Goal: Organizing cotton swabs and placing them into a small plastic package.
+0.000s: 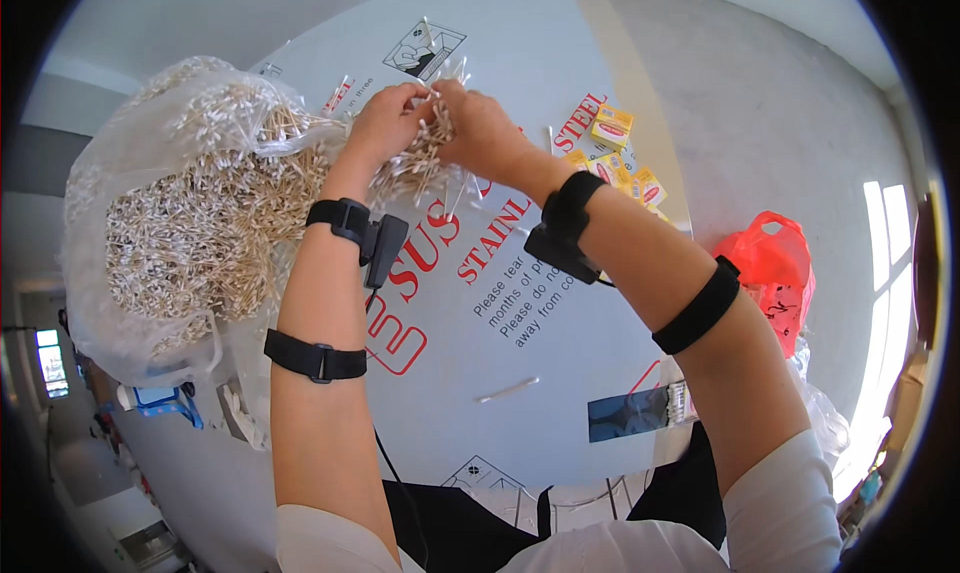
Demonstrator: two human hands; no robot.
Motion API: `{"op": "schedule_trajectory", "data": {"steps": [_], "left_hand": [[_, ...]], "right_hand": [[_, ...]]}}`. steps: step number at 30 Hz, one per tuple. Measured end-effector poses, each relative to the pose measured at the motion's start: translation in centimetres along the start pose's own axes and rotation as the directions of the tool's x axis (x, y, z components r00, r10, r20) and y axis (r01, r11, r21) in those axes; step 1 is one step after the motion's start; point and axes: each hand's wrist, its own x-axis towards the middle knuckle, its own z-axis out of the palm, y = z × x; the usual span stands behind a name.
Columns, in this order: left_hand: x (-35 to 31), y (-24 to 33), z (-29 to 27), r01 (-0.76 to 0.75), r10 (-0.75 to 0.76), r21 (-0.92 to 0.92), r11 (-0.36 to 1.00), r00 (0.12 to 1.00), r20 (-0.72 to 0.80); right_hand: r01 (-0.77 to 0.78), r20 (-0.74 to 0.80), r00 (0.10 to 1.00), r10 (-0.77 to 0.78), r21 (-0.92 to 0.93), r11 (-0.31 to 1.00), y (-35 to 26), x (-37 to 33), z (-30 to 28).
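At the far middle of the table, both hands meet at a bunch of cotton swabs (436, 131). My left hand (382, 125) has its fingers curled at the left side of the bunch, fingertips pinched on swabs. My right hand (485, 128) grips the bunch from the right, thumb and fingers closed round it; part of the bunch is hidden behind the fingers. Beneath and left of the hands, loose swabs spill from a large clear plastic bag (88, 223), which bulges with a heap of cotton swabs (185, 238).
Several small yellow boxes (612, 128) lie right of my right wrist. One single swab (507, 389) lies nearer me. A dark flat packet (628, 415) with swab tips showing rests by the near edge. Beyond my right forearm sits a red plastic bag (770, 258). Printed sheeting (470, 323) covers the table.
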Motion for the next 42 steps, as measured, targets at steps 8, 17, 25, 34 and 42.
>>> {"op": "schedule_trajectory", "data": {"steps": [8, 17, 25, 34, 42], "left_hand": [[-10.2, 3.4, -2.0, 0.030, 0.013, -0.226, 0.974, 0.983, 0.184], [-20.1, 3.2, -5.2, 0.041, -0.050, 0.066, 0.997, 0.988, 0.148], [-24.1, 12.3, -0.7, 0.278, -0.300, 0.236, 0.931, 0.952, 0.061], [-24.5, 6.7, 0.2, 0.209, -0.224, 0.522, 0.827, 0.974, -0.035], [-30.4, 10.7, -0.7, 0.527, -0.525, 0.145, 0.838, 0.850, -0.052]], "right_hand": [[-0.014, -0.036, 0.999, 0.023, 0.236, 0.972, -5.0, -9.6, 3.6], [0.094, 0.329, 0.944, -0.036, -0.162, 0.982, -7.9, -15.4, -0.1], [-0.253, -0.080, 0.965, 0.250, -0.541, 0.802, -1.8, -10.1, -6.6], [0.005, 0.131, 0.989, 0.063, -0.464, 0.886, -1.9, -8.4, -0.7], [0.001, 0.383, 0.919, 0.090, -0.229, 0.973, -5.3, -17.9, -2.3]]}}
